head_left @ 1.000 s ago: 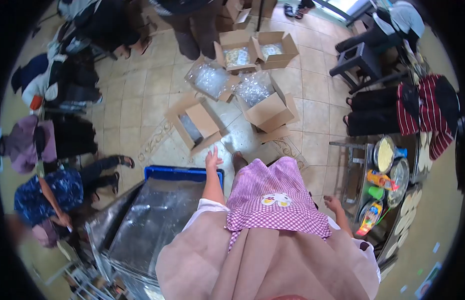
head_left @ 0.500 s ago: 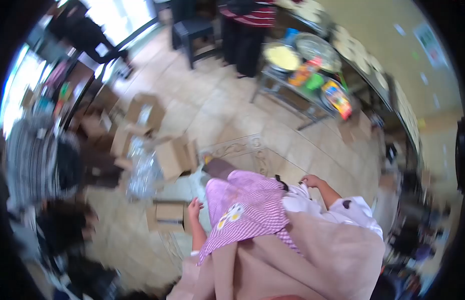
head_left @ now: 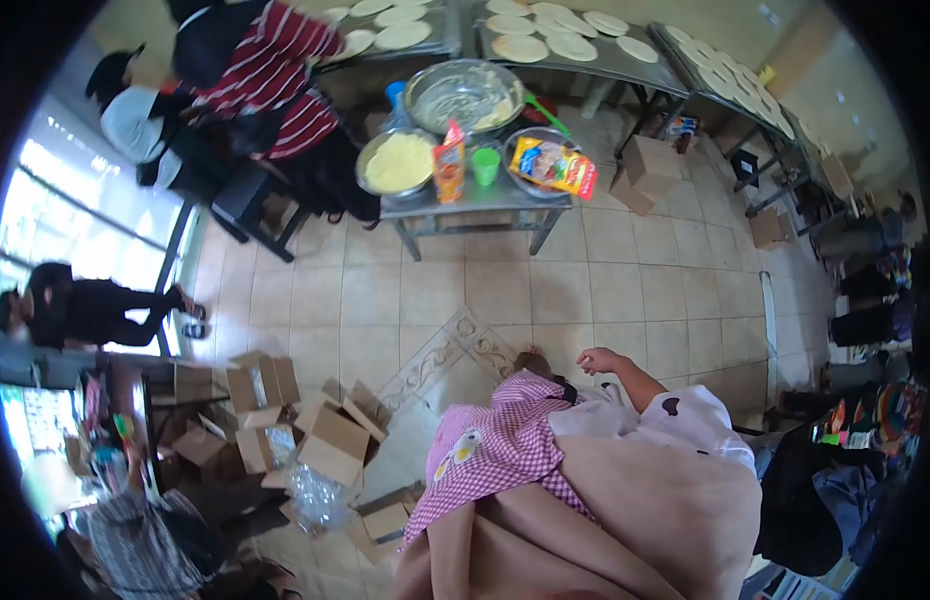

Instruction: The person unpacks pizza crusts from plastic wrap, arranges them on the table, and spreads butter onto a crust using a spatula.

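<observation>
My right hand (head_left: pixel 601 361) hangs beside the pink checked apron (head_left: pixel 505 425), its fingers loosely curled in and no object visible in them. My left hand is out of view. Ahead stands a small metal table (head_left: pixel 475 203), out of my reach. On it are a big metal bowl (head_left: pixel 435 105) with pale smears inside, a bowl of pale yellow food (head_left: pixel 401 163), an orange pouch (head_left: pixel 449 168), a green cup (head_left: pixel 485 165) and a yellow and red packet (head_left: pixel 553 166) lying across another bowl.
Flat round breads (head_left: pixel 520 48) lie on metal tables along the wall. A person in a striped top (head_left: pixel 270 75) stands at the left of the small table, near a dark stool (head_left: pixel 260 205). Opened cardboard boxes (head_left: pixel 335 445) and clear plastic (head_left: pixel 320 497) lie on the floor at left.
My view has turned to the right, so the small table is now straight ahead and the boxes are lower left. My left hand has gone out of view.
</observation>
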Demonstrator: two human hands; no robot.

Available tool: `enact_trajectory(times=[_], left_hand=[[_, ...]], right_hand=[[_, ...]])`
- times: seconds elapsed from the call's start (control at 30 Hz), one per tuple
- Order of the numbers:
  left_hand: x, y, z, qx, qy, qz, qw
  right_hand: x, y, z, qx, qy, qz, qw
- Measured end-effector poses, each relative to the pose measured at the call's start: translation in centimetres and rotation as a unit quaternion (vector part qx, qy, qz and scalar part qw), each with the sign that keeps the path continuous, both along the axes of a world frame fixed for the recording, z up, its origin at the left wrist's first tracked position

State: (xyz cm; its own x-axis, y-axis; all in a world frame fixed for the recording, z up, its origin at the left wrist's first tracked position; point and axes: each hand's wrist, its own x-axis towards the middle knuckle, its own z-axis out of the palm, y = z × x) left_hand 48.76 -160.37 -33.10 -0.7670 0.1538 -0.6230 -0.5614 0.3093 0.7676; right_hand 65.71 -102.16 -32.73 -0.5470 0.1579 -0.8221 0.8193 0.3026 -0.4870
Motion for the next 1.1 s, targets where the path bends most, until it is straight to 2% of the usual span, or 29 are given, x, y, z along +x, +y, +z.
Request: enact_trajectory(times=[0.07,0.17,0.27,0.43,0.5,0.53,0.57,0.67,0.7,0.77,0.8,0.83,0.87,0.97,1.0,1.07,1.1], left_hand=[[-3.1,7.1,0.2,-0.002,0.016,-0.048,0.999],[-5.4,14.6,0.9,-0.027,0.019,-0.125,0.992],[-7.6,22.8,0.5,-0.042,0.024,-0.193,0.980],[-11.1,35.8,-0.7,-0.071,0.024,-0.282,0.957],[-14.3,42.1,-2.5,0.049,0.019,-0.267,0.962],[-15.8,46.6,-0.2,-0.020,0.031,-0.350,0.936],[-16.7,51.3,4.2,-0.089,0.042,-0.430,0.897],[-18.7,62.9,8.0,-0.002,0.184,-0.519,0.835],[-19.3,66.6,7.7,0.019,0.175,-0.555,0.813],[-20.5,73.9,6.8,0.059,0.158,-0.619,0.767],[-20.8,77.7,7.0,0.085,0.186,-0.647,0.734],[-21.0,81.6,7.5,0.108,0.212,-0.672,0.701],[-21.1,85.0,8.2,0.129,0.238,-0.695,0.667],[-20.9,94.7,11.9,0.132,0.191,-0.709,0.667],[-21.0,97.8,12.1,0.149,0.188,-0.691,0.682],[-20.9,102.8,12.2,0.181,0.178,-0.652,0.715],[-21.3,105.5,10.5,0.195,0.185,-0.614,0.742]], right_hand=[[1.7,5.1,-0.1,0.015,0.010,-0.034,0.999],[4.2,12.3,0.2,0.175,0.008,0.030,0.984],[4.9,18.2,-0.2,0.252,0.039,0.000,0.967],[1.3,24.6,0.5,0.202,0.076,-0.099,0.971],[-0.5,25.9,0.0,0.171,0.087,-0.137,0.972],[-0.7,26.7,-1.1,0.147,0.105,-0.152,0.972],[-0.5,27.3,-2.8,0.123,0.122,-0.167,0.971],[0.6,28.4,-3.7,0.063,0.127,-0.235,0.961],[1.5,29.1,-2.7,0.055,0.105,-0.250,0.961],[3.7,30.5,-1.2,0.062,0.049,-0.280,0.957],[4.9,31.4,0.5,0.078,0.057,-0.285,0.954],[7.0,32.0,-0.2,0.138,0.078,-0.274,0.949],[9.1,32.9,-0.4,0.148,0.053,-0.281,0.947],[11.2,36.2,0.8,0.132,-0.003,-0.329,0.935],[11.8,38.5,1.2,0.122,-0.021,-0.348,0.929],[16.8,43.0,-3.2,0.102,-0.035,-0.321,0.941],[16.8,46.9,-5.7,0.087,-0.041,-0.295,0.951]])
